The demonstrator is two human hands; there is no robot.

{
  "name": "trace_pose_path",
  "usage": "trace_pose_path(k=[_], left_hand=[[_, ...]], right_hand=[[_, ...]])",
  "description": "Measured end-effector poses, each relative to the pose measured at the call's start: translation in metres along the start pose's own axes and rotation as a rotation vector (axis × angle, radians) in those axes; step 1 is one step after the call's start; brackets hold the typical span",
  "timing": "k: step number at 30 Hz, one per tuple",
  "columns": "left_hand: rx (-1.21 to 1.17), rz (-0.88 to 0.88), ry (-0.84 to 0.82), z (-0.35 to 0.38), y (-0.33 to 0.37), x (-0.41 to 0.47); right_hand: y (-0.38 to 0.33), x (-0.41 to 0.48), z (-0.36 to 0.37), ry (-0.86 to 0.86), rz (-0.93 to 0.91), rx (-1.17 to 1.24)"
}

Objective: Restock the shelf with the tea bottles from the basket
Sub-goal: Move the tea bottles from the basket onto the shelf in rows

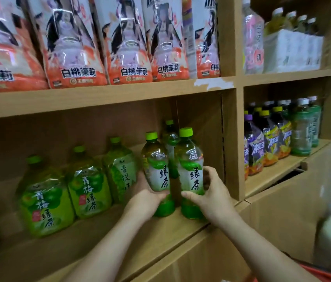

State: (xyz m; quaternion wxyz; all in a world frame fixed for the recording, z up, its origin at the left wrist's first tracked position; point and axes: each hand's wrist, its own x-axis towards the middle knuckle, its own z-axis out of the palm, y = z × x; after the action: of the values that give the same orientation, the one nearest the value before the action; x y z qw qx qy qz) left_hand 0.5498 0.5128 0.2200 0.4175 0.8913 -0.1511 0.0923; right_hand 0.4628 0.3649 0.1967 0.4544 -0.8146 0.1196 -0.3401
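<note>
Two green-capped tea bottles are shown side by side at the front of the wooden shelf (pixel 119 237), near the compartment's right wall. The left bottle (pixel 156 167) is grasped by the left hand (pixel 146 197) and the right bottle (pixel 191 167) by the right hand (pixel 213 192). A third bottle (pixel 170 139) is seen just behind them.

even, fairly bright indoor light w/ glare on top-row bottles (pixel 75 43), soft blur & fisheye bend at edges.
</note>
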Motion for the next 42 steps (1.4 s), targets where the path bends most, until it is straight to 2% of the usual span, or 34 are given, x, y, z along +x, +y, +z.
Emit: trace_pose_path(k=[4, 9, 18, 22, 24, 26, 27, 28, 30, 32, 36, 39, 42], left_hand=[[0.089, -0.011, 0.116, 0.029, 0.003, 0.037], [-0.006, 0.027, 0.187, 0.054, -0.003, 0.073], [0.033, -0.016, 0.169, 0.069, -0.006, 0.113], [0.101, -0.041, 0.086, 0.065, -0.003, 0.106], [0.196, 0.095, 0.200, 0.063, -0.001, 0.092], [0.183, 0.408, 0.355, 0.061, 0.009, 0.071], [0.090, 0.495, 0.312, 0.058, 0.017, 0.061], [-0.008, 0.488, 0.182, 0.057, 0.028, 0.052], [-0.154, 0.338, -0.088, 0.063, 0.038, 0.043], [-0.062, 0.242, -0.160, 0.075, 0.038, 0.041], [0.007, 0.115, -0.044, 0.096, 0.038, 0.052], [0.073, 0.113, 0.047, 0.106, 0.044, 0.065], [0.019, 0.121, 0.111, 0.110, 0.044, 0.072]], right_hand=[[0.008, 0.014, 0.002, 0.143, 0.029, -0.052], [0.022, 0.025, 0.013, 0.224, 0.017, -0.081], [0.033, 0.029, 0.019, 0.176, 0.021, -0.047], [0.031, 0.028, 0.018, 0.170, 0.036, -0.042], [0.030, 0.028, 0.018, 0.174, 0.046, -0.043], [0.030, 0.028, 0.016, 0.188, 0.069, -0.034], [0.030, 0.029, 0.016, 0.198, 0.074, -0.028], [0.032, 0.030, 0.015, 0.209, 0.075, -0.027], [0.034, 0.030, 0.016, 0.217, 0.077, -0.035], [0.035, 0.029, 0.017, 0.214, 0.075, -0.058], [0.037, 0.028, 0.018, 0.203, 0.060, -0.110], [0.035, 0.026, 0.019, 0.159, 0.042, -0.140], [0.034, 0.026, 0.016, 0.164, 0.059, -0.098]])
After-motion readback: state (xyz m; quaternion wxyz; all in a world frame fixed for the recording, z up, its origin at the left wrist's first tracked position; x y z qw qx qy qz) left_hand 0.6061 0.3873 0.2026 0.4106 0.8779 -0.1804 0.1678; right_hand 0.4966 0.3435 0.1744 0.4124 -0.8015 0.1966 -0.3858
